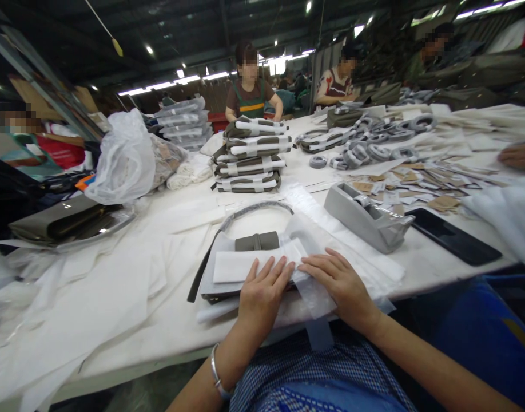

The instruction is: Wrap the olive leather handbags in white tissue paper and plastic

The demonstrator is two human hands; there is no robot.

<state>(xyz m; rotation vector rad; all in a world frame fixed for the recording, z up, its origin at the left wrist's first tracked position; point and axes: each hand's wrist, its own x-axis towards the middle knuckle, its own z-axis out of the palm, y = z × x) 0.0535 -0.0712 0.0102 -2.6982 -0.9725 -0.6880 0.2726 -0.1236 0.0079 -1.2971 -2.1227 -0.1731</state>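
Note:
A dark olive handbag (257,242) lies on the table in front of me, its wrapped strap (262,208) arching away at the far side. White foam sheet (237,266) is folded across the bag. My left hand (265,292) rests flat on the foam with fingers stretched. Beside it, my right hand (337,286) presses down with extended fingers at the right edge of the foam, where a clear plastic strip (316,303) hangs toward my lap. What lies under the right fingertips is hidden.
A grey tape dispenser (368,220) and a black phone (453,236) stand to the right. Wrapped bags (254,166) are stacked ahead, before a co-worker (251,94). Loose tags (421,186) and strap coils (369,143) lie behind. White sheets (103,303) spread leftward.

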